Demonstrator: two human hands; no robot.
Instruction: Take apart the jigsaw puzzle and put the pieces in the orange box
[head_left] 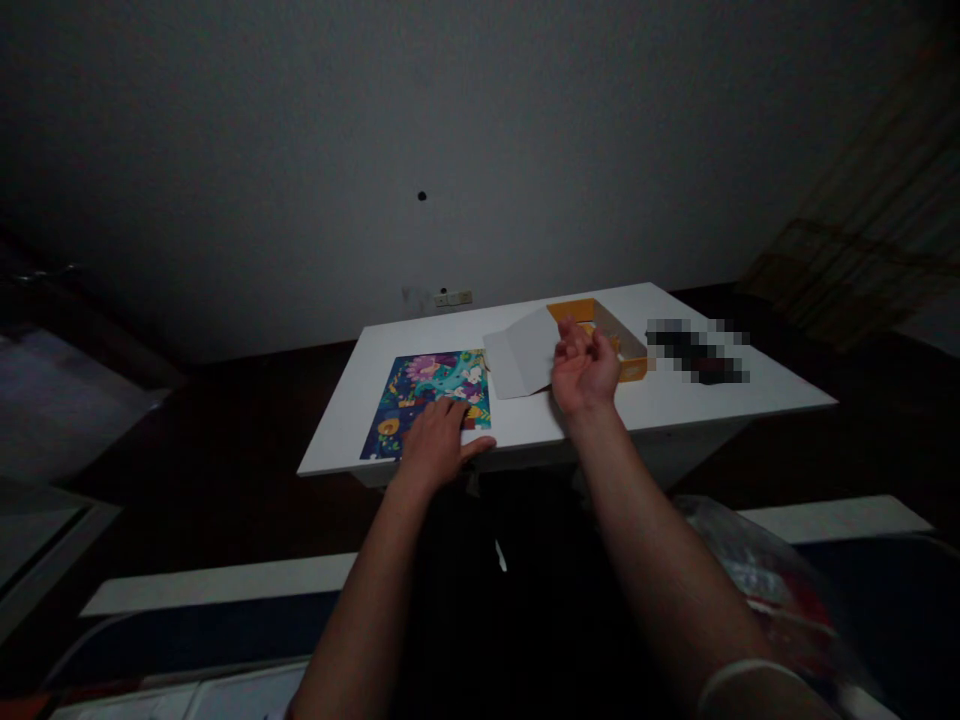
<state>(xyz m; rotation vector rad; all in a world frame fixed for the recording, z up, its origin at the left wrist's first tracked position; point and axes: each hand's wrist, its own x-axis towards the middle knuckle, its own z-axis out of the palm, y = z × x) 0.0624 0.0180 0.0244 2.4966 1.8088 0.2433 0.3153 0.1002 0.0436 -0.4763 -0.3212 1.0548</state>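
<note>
Single view, worn on the head: we look forward and down at the nearby table (517, 416) in mid-frame, facing the wall (300, 150) across the top; our left hand (437, 440) and right hand (586, 380) fall near centre.

Both arms (379, 590) reach forward. The left hand (435, 442) is palm down, its thumb (480, 445) stuck out sideways. The right hand (586, 372) is palm up; its fingers (570, 336) look bent, but it is too dark to be sure.
</note>
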